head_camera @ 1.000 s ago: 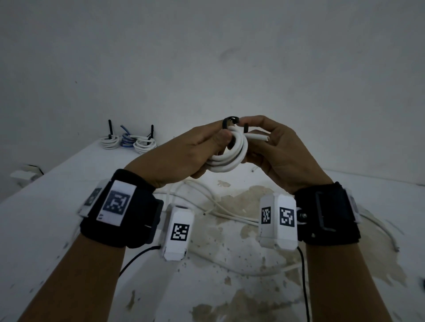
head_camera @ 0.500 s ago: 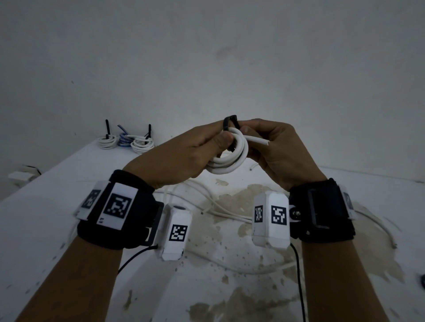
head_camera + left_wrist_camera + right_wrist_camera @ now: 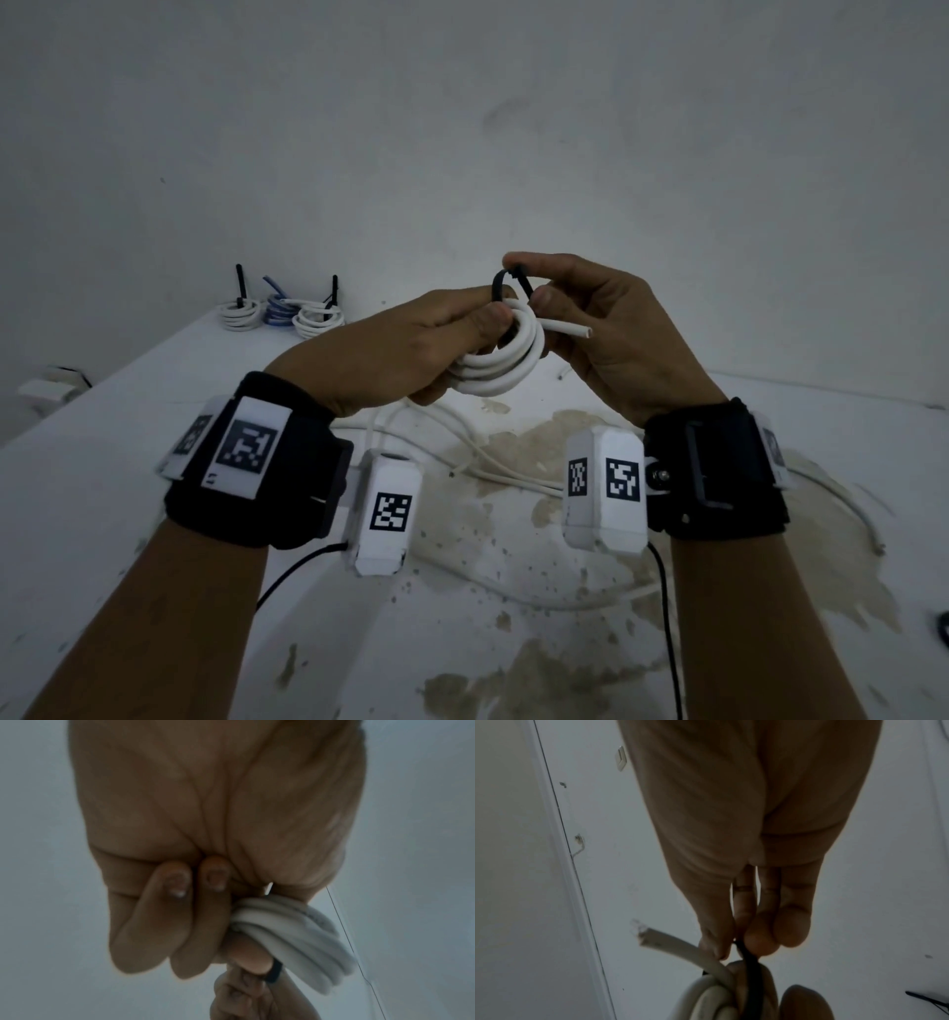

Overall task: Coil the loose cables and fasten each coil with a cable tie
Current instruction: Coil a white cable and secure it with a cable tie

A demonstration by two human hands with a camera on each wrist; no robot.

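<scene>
I hold a white cable coil (image 3: pixel 506 362) in the air above the white table (image 3: pixel 102 462). My left hand (image 3: pixel 411 349) grips the coil (image 3: pixel 295 931) at its left side, thumb on top. A black cable tie (image 3: pixel 506 285) loops over the coil's top. My right hand (image 3: pixel 606 329) pinches the tie (image 3: pixel 748 957) between thumb and fingertips just above the coil (image 3: pixel 706 1000). The cable's cut end (image 3: pixel 570 329) sticks out to the right, and in the right wrist view the cut end (image 3: pixel 649 937) points left.
Three tied coils (image 3: pixel 280 313), two white and one blue, stand at the table's far left corner with black tie tails up. Loose white cables (image 3: pixel 488 452) lie on the stained tabletop under my hands. Another black tie (image 3: pixel 929 1000) lies on the table.
My right hand has drawn the tie's loop up above the coil, pinching it higher. Both hands rose slightly with the coil; the left grip is unchanged.
</scene>
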